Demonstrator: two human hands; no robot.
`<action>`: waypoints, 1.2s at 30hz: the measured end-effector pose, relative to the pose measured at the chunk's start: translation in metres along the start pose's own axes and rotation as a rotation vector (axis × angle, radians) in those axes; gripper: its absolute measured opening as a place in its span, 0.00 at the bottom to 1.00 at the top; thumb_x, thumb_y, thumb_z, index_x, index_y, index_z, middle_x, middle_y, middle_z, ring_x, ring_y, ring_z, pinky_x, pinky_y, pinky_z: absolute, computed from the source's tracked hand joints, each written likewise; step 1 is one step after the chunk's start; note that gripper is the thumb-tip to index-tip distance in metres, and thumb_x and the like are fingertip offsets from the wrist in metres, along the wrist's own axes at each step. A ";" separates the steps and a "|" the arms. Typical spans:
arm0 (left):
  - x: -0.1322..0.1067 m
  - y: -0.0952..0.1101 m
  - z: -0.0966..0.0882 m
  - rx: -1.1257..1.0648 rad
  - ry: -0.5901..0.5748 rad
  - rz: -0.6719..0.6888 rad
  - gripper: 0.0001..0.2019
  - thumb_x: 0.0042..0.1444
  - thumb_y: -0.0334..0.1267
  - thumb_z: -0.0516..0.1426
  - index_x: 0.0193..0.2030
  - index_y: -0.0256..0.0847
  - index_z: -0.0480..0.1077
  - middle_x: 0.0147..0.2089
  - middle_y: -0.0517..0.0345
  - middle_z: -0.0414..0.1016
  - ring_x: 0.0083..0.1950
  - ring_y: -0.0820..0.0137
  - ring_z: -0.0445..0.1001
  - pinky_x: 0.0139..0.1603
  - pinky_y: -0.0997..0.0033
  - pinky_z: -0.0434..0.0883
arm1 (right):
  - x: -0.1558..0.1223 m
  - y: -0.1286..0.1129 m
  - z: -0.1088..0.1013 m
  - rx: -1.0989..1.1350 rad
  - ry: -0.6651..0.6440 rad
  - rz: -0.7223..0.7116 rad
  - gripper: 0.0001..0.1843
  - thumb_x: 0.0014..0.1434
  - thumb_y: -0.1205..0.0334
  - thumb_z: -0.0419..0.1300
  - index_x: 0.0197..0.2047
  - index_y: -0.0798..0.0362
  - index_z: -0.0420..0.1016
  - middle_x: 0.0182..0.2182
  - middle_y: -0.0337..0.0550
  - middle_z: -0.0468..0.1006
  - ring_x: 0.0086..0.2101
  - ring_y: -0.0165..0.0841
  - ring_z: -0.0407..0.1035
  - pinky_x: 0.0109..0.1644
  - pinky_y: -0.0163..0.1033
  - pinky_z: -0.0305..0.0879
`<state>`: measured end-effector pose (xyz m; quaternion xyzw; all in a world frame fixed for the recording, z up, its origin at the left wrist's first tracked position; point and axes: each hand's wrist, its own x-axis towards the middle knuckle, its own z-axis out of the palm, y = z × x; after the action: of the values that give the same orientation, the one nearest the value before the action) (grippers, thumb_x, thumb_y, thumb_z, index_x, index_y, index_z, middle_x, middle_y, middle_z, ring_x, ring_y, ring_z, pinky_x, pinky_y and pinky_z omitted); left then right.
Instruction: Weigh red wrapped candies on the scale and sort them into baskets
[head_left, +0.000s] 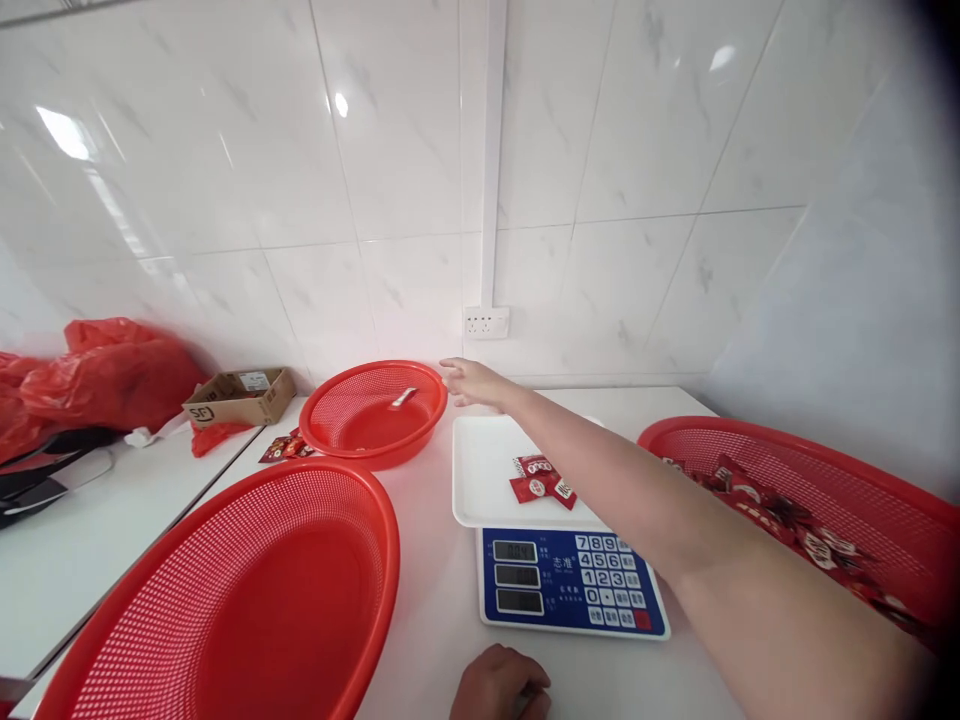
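My right hand (pixel 471 383) reaches out at the far side, fingers stretched and apart, beside the rim of the small red basket (pixel 360 452). Whether the fingertips touch that rim I cannot tell. A small white-and-red packet (pixel 403 398) lies in this basket. Under my right forearm stands a digital scale (pixel 551 590) with a white tray (pixel 480 500). Several red sachets (pixel 536 487) rest on the tray, partly covered by my arm. My left hand (pixel 501 685) is curled closed on the table in front of the scale; nothing shows in its fingers.
A large red basket (pixel 390 560) stands at near left. Another red basket (pixel 750 430), holding many red sachets (pixel 810 540), is at right. Further left are a cardboard box (pixel 244 405), red plastic bags (pixel 120 375) and flat printed packets (pixel 283 446). A socket (pixel 487 323) is on the wall.
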<state>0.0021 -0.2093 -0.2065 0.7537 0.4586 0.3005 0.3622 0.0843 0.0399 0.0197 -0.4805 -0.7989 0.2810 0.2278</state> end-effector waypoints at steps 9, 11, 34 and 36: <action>0.000 0.009 -0.003 0.033 -0.005 -0.004 0.11 0.47 0.28 0.55 0.37 0.41 0.75 0.36 0.54 0.78 0.37 0.68 0.76 0.38 0.74 0.72 | -0.114 0.079 -0.020 -0.422 -0.358 -0.024 0.23 0.54 0.61 0.59 0.54 0.51 0.71 0.55 0.47 0.69 0.54 0.43 0.63 0.56 0.45 0.58; 0.001 0.011 -0.004 0.048 -0.006 -0.010 0.11 0.48 0.29 0.55 0.37 0.41 0.75 0.36 0.53 0.77 0.37 0.68 0.75 0.38 0.75 0.72 | -0.125 0.090 -0.017 -0.435 -0.352 -0.050 0.24 0.56 0.56 0.56 0.56 0.51 0.70 0.57 0.48 0.67 0.56 0.45 0.60 0.57 0.46 0.55; -0.001 0.012 -0.006 0.016 0.008 -0.019 0.12 0.49 0.30 0.55 0.38 0.40 0.76 0.36 0.52 0.78 0.37 0.68 0.75 0.40 0.73 0.72 | -0.077 0.090 -0.027 -0.073 -0.055 0.232 0.09 0.51 0.62 0.61 0.29 0.54 0.62 0.27 0.39 0.71 0.28 0.29 0.66 0.27 0.31 0.58; -0.001 0.013 -0.006 0.013 0.000 -0.028 0.12 0.49 0.30 0.55 0.39 0.41 0.76 0.37 0.53 0.78 0.37 0.68 0.75 0.40 0.73 0.72 | -0.072 0.083 -0.025 0.053 -0.054 0.266 0.05 0.54 0.67 0.58 0.33 0.54 0.63 0.28 0.39 0.72 0.27 0.28 0.68 0.28 0.31 0.62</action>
<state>0.0031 -0.2125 -0.1928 0.7496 0.4710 0.2925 0.3616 0.1845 0.0131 -0.0237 -0.5683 -0.7262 0.3427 0.1793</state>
